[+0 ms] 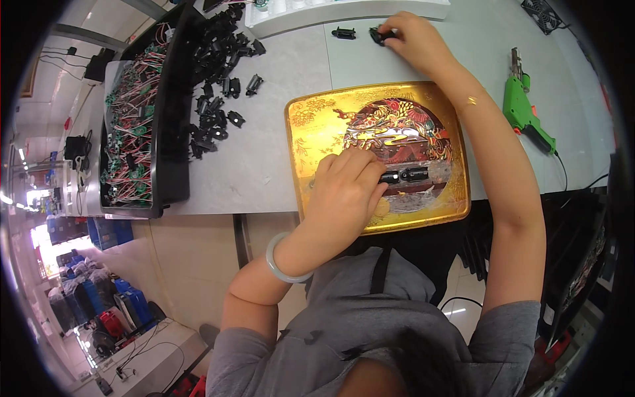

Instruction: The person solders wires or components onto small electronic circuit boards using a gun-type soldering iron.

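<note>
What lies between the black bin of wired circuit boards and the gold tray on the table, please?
In the head view, a loose pile of small black parts lies nearest the black bin, then mostly bare grey tabletop up to the gold tray.

And there's the tray [311, 132], just right of centre, with parts [415, 174] on it beside the left hand [350, 185]! Upper left, a bin [175, 145], heap [221, 49] to its right; glue gun [524, 109] upper right.
</note>
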`<move>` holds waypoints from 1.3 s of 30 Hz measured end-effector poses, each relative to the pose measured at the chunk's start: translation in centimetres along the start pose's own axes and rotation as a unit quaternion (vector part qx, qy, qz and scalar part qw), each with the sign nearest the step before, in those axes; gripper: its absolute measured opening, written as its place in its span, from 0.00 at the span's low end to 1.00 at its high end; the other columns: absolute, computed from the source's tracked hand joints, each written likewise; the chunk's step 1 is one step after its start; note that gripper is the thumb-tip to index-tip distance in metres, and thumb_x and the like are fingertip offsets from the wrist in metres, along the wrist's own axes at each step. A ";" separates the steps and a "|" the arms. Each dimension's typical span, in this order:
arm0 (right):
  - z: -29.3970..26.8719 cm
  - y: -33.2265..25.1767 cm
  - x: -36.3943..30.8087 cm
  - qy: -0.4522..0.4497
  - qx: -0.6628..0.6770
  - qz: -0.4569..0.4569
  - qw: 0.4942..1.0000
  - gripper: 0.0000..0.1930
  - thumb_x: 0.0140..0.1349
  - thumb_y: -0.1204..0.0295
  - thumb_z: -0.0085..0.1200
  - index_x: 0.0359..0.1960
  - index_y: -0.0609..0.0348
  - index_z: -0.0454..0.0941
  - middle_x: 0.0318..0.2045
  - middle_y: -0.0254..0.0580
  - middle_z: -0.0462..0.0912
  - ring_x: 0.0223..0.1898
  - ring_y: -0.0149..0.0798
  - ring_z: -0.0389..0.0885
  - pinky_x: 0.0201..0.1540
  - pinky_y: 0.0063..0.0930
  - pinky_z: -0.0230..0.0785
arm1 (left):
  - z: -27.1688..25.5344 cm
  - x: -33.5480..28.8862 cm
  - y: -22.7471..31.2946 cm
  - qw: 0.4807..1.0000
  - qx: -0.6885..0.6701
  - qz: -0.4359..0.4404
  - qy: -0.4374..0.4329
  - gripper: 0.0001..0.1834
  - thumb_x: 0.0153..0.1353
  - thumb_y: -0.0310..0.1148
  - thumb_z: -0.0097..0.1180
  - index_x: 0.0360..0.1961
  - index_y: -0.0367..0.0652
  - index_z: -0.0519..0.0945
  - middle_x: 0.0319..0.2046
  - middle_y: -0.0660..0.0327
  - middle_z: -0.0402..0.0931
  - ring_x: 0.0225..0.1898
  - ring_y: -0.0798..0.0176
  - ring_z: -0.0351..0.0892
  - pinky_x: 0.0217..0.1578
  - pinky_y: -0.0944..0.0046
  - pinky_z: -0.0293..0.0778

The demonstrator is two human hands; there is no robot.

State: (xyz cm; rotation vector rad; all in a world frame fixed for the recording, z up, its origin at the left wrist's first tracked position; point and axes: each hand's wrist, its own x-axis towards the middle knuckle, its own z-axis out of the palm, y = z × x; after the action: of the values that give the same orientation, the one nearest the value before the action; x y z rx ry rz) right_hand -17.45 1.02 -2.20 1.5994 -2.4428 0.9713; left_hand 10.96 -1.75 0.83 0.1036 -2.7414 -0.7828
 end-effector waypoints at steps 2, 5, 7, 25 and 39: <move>-1.5 0.4 -1.6 0.003 0.073 0.111 0.991 0.07 0.54 0.78 0.52 0.35 0.63 0.78 0.31 0.38 0.80 0.34 0.31 0.78 0.41 0.23 0.70 | 0.0 0.2 0.0 1.000 0.001 0.015 0.023 0.14 0.43 0.26 0.60 0.34 0.40 0.75 0.36 0.58 0.71 0.40 0.56 0.70 0.41 0.59 0.62; -4.3 0.3 -5.3 0.005 0.067 0.111 0.992 0.06 0.56 0.76 0.50 0.34 0.63 0.77 0.27 0.35 0.79 0.29 0.28 0.76 0.37 0.20 0.69 | -0.1 0.2 -0.1 0.999 0.000 0.031 0.044 0.12 0.42 0.26 0.60 0.32 0.38 0.75 0.33 0.60 0.70 0.38 0.58 0.70 0.38 0.61 0.62; -5.6 0.8 -7.4 0.000 0.160 0.178 0.971 0.06 0.58 0.75 0.49 0.34 0.62 0.77 0.25 0.33 0.77 0.27 0.26 0.74 0.34 0.19 0.68 | -0.1 0.1 -0.2 0.999 0.002 0.031 0.042 0.13 0.42 0.26 0.60 0.32 0.38 0.75 0.33 0.59 0.70 0.38 0.58 0.70 0.38 0.60 0.62; -4.9 1.5 -10.7 0.048 0.184 0.220 0.957 0.10 0.53 0.74 0.56 0.38 0.62 0.79 0.29 0.37 0.82 0.28 0.26 0.77 0.33 0.19 0.69 | 0.0 0.2 0.2 0.999 0.001 0.013 0.031 0.14 0.44 0.26 0.60 0.35 0.40 0.75 0.35 0.59 0.73 0.39 0.55 0.71 0.42 0.60 0.63; -8.6 -9.6 -17.0 -0.073 0.187 0.147 0.969 0.09 0.47 0.84 0.56 0.32 0.65 0.78 0.29 0.43 0.79 0.29 0.37 0.77 0.33 0.23 0.68 | 0.3 0.1 -0.1 0.998 0.021 0.030 0.044 0.15 0.42 0.26 0.60 0.34 0.39 0.75 0.34 0.59 0.71 0.39 0.58 0.70 0.39 0.60 0.62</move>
State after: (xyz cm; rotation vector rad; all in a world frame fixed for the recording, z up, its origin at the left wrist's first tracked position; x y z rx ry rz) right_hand -3.92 16.73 2.73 1.4698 -2.7877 1.4861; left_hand 10.80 -1.72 0.52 0.0642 -2.6649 -0.6884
